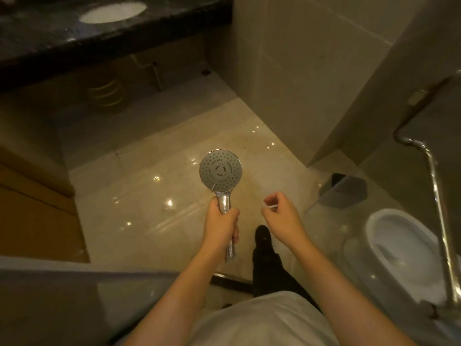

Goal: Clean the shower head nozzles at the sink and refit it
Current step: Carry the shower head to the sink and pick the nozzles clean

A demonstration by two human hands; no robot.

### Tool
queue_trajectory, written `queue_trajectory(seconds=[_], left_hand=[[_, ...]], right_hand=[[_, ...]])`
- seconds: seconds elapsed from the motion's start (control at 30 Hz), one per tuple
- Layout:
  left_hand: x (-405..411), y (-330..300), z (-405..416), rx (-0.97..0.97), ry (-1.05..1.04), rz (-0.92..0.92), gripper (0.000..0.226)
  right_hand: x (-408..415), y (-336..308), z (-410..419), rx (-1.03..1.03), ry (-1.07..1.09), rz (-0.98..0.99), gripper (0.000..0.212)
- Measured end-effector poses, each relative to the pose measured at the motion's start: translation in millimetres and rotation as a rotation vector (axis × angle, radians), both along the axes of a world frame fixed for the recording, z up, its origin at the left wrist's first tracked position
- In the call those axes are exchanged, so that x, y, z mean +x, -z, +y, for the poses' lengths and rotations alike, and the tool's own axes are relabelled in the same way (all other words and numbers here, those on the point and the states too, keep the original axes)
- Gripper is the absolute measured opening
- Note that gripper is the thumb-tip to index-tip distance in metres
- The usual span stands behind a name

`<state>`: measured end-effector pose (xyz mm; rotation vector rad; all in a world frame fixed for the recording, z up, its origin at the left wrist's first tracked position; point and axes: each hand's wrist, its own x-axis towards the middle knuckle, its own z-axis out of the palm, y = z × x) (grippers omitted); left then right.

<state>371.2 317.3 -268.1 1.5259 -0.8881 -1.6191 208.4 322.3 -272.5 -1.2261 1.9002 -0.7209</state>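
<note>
Head view looks down on our two bare forearms over a glossy beige tiled floor; our left hand grips the chrome handle of the shower head, fingers curled fully round it, so that the handle's lower end pokes out below the palm; the round grey nozzle face tilts up toward us, its rings of small holes plainly visible, and it hangs in the air above the floor, touching nothing but that hand; our right hand hovers just beside it, apart from the handle, with fingers loosely curled and thumb and forefinger drawn close together; something thin and pale seems to sit between them, though the blur leaves us unsure what it is; the white sink is set in a dark speckled counter at the upper left, well apart from the shower head; a white toilet bowl lies at the right, with a chrome rail curving above it and a dark bin near the wall behind; one dark shoe stands on the tiles below our right wrist.
</note>
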Motion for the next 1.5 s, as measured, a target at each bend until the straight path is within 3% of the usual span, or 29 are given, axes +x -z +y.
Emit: queue_trajectory(seconds=[0.23,0.5,0.7,0.93,1.2,1.5], left_hand=[[-19.6,8.6,-108.3,-0.003,-0.153,-0.029,0.018],[-46.0,-1.2,-237.9,-0.02,-0.249,-0.061,0.017],[-23.4,4.4,-302.1,0.018,-0.256,-0.012,0.017],[51.5,11.1,-412.5,0.028,-0.33,0.039,0.012],[196.3,1.2,-524.9,0.087,-0.376,0.072,0.01],[335.5,2.2,-604.3,0.123,-0.549,0.119,0.01]], right_hand=[[-20.1,1.7,-126.2,-0.013,-0.165,-0.052,0.02],[-65.3,-0.5,-276.5,-0.095,-0.418,0.148,0.024],[-44.6,7.6,-366.5,-0.093,-0.596,0.234,0.031],[34.3,19.8,-483.7,-0.081,-0.644,0.243,0.053],[178.6,15.4,-613.0,-0.115,-0.718,0.265,0.049],[324.5,10.6,-715.8,-0.068,-0.789,0.184,0.062]])
